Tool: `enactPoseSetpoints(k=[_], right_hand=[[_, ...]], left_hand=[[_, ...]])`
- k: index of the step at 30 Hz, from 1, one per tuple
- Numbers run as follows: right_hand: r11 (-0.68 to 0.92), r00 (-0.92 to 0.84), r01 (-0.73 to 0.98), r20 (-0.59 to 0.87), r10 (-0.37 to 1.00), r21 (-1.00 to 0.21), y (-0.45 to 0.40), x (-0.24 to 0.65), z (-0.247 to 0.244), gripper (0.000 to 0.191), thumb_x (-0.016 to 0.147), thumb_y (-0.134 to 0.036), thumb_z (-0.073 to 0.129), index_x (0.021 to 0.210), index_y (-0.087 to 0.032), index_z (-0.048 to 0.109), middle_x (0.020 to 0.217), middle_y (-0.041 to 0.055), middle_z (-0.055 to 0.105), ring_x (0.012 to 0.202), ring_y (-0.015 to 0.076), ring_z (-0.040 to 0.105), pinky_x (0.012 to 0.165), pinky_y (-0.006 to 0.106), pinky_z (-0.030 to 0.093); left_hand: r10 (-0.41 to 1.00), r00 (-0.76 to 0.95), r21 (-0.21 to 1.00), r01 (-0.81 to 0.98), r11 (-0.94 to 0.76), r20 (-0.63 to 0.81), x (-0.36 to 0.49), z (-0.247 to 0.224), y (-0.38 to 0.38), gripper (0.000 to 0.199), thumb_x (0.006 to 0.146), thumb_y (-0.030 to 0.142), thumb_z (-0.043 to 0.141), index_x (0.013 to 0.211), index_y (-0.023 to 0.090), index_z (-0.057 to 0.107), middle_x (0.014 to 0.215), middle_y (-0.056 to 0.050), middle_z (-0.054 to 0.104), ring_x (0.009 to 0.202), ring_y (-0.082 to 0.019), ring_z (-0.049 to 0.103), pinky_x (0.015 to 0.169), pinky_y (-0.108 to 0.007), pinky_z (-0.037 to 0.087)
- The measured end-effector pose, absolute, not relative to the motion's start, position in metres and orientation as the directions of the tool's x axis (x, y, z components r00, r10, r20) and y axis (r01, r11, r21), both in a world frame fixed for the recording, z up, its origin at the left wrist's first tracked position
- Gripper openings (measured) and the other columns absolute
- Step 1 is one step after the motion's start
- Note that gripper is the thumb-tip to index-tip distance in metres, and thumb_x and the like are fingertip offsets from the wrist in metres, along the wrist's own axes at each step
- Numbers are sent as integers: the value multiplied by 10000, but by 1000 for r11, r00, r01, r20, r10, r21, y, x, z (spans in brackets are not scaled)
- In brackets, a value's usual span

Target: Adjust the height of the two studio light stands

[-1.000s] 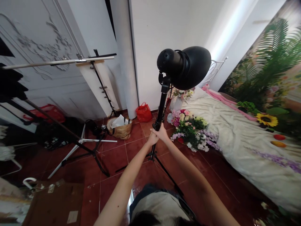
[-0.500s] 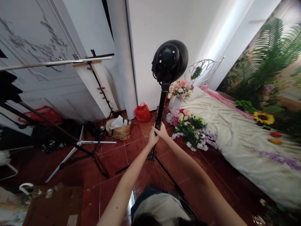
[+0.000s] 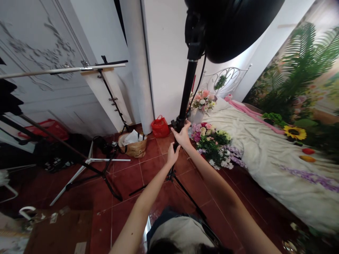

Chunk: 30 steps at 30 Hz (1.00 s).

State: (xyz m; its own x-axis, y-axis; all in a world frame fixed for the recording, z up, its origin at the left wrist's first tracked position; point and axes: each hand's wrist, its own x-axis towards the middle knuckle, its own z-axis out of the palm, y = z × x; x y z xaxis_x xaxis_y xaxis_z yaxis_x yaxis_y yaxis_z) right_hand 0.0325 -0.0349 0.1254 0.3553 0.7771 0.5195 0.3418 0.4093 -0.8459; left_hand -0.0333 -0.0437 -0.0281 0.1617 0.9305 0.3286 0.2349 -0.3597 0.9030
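Observation:
A black light stand [image 3: 187, 86] rises in front of me, its tripod legs spread on the tiles. On its top sits a black studio lamp [image 3: 235, 26], cut off by the upper edge of the view, with a cable hanging behind the pole. My left hand [image 3: 173, 155] is wrapped round the lower tube of the stand. Just above it, my right hand [image 3: 183, 135] grips the stand at the collar, beside a black knob [image 3: 174, 123]. Parts of the fingers of both hands are hidden behind the pole.
Artificial flowers [image 3: 212, 141] lie against a bed with a cream blanket [image 3: 235, 130] at right. A straw basket [image 3: 132, 144] and a red bag [image 3: 160, 127] stand by the wall. Further stands with a white leg [image 3: 71, 183] and a cardboard box [image 3: 60, 233] are at left.
The lamp and upper pole have risen and now loom closer, the lamp swung to the right. My right hand has moved up to the collar, apart from the left hand.

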Motion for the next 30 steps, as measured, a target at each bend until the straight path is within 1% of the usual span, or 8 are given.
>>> enactPoseSetpoints(k=[11, 16, 18, 20, 22, 24, 26, 30], right_hand=[[479, 324, 395, 607, 725, -784, -28, 35, 194, 785, 782, -297, 614, 1309, -135, 54, 1344, 210, 314, 1252, 217, 426, 1086, 396, 300], [544, 185, 396, 645, 741, -739, -39, 45, 195, 852, 806, -423, 616, 1361, -152, 29, 1330, 193, 368, 1246, 234, 435, 1060, 420, 341], [584, 94, 403, 667, 739, -704, -50, 58, 182, 824, 812, -448, 608, 1383, -178, 78, 1344, 175, 382, 1250, 230, 432, 1048, 417, 363], [587, 34, 452, 671, 741, -671, -64, 76, 157, 689, 850, -444, 556, 1384, -202, 195, 1369, 152, 387, 1268, 221, 412, 1057, 420, 354], [539, -6, 535, 635, 772, -650, -76, 96, 120, 481, 910, -416, 450, 1334, -210, 354, 1364, 129, 424, 1275, 212, 404, 1083, 436, 315], [468, -22, 590, 566, 824, -658, -84, 111, 77, 386, 944, -387, 362, 1272, -207, 455, 1349, 116, 465, 1278, 203, 409, 1096, 438, 293], [402, -57, 622, 473, 879, -672, -89, 120, 34, 379, 953, -373, 321, 1239, -205, 505, 1335, 110, 495, 1278, 201, 419, 1089, 431, 311], [333, -105, 659, 356, 929, -674, -87, 120, -19, 415, 953, -350, 292, 1303, -209, 464, 1346, 100, 500, 1322, 208, 370, 1079, 444, 320]], left_hand=[[940, 106, 919, 197, -341, 325, -27, -33, -49, 393, 922, 446, 337, 1205, 199, 451, 1184, -106, 585, 1119, -193, 543, 991, -366, 401], [951, 9, 935, 179, -307, 310, -16, -33, -50, 396, 918, 447, 350, 1200, 193, 463, 1169, -113, 589, 1119, -203, 540, 979, -376, 407], [950, -32, 938, 169, -301, 311, -12, -33, -51, 395, 915, 449, 358, 1191, 192, 474, 1168, -116, 586, 1120, -205, 537, 980, -378, 404], [944, -53, 936, 160, -313, 325, -10, -33, -51, 392, 916, 445, 359, 1189, 190, 476, 1166, -117, 582, 1110, -200, 539, 985, -374, 399], [938, -55, 931, 155, -330, 341, -8, -34, -51, 390, 918, 435, 357, 1202, 191, 466, 1172, -117, 576, 1106, -194, 536, 991, -368, 393], [937, -52, 929, 156, -335, 346, -7, -35, -50, 389, 921, 427, 351, 1213, 192, 456, 1173, -116, 572, 1102, -190, 535, 989, -363, 394], [938, -54, 929, 168, -330, 343, -7, -37, -49, 390, 923, 421, 343, 1218, 190, 454, 1173, -119, 569, 1104, -191, 531, 989, -365, 393], [938, -70, 926, 201, -319, 339, -6, -43, -47, 398, 925, 412, 338, 1227, 179, 452, 1202, -133, 548, 1139, -200, 507, 1012, -381, 368]])
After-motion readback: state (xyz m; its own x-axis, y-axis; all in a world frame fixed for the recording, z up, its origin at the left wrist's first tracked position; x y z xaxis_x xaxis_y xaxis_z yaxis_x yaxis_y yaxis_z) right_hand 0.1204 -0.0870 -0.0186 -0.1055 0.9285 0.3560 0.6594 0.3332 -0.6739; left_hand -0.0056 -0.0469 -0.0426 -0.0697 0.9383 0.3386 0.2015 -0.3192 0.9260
